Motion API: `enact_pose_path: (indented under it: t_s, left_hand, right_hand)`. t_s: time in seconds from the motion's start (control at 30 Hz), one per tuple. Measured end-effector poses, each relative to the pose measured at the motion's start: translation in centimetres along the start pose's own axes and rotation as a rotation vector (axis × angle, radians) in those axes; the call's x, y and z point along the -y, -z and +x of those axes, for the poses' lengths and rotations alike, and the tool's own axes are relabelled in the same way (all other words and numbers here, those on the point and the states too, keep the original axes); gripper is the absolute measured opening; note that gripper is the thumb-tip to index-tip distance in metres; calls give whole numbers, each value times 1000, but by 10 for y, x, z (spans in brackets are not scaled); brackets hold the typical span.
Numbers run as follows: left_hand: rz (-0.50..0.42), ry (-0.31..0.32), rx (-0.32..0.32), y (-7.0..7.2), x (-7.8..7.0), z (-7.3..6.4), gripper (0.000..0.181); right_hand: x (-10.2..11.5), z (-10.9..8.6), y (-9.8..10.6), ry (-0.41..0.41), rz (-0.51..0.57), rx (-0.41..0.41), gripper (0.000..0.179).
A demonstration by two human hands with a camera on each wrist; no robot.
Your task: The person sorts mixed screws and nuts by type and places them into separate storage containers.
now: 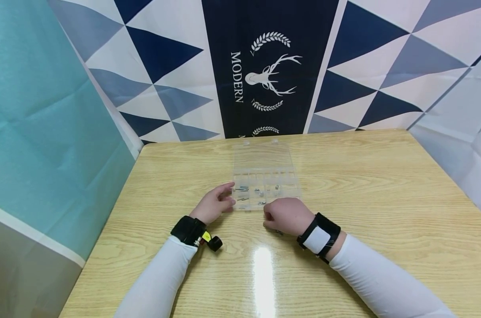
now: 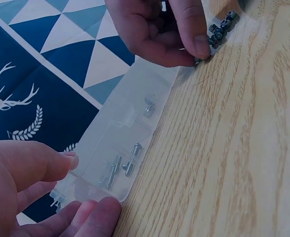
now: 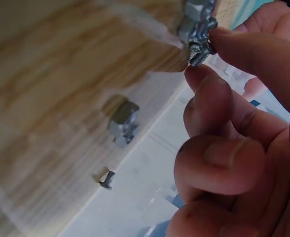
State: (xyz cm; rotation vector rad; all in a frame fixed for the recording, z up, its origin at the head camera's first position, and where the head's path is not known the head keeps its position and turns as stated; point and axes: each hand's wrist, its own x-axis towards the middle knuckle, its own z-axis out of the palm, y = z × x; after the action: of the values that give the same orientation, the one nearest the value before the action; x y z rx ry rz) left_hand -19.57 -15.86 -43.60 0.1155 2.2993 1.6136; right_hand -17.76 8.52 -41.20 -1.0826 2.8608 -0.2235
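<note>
- Two hands: left hand [image 1: 212, 204], right hand [image 1: 289, 215]
- Two black wristbands [image 1: 188, 229], two white sleeves [image 1: 157, 278]
- One clear plastic box [image 1: 290, 191], one lid [image 1: 262, 157]
- One small screw [image 3: 107, 179], right wrist view, lower left
- One metal cluster [image 3: 199, 29], upper right, pieces too overlapped to count
- One table [image 1: 376, 176]
- One printed deer head [image 1: 260, 78], head view, top centre

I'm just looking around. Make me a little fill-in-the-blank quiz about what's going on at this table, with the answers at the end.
1. The clear plastic box has its lid ____.
2. In the head view, the left hand is at the box's ____ side.
3. Beside the right hand, small metal fasteners lie outside the box, on the wooden ____.
4. The white word printed on the wall cloth reads ____.

Missing words: open; left; table; MODERN.
</note>
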Motion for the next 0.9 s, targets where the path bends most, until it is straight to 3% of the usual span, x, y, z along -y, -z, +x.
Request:
enact_pose_path:
  t_s: [0.9]
  left_hand:
    - [-5,-1,0,0,1,1,56]
  right_hand:
    - [-4,1,2,68,68,47,15]
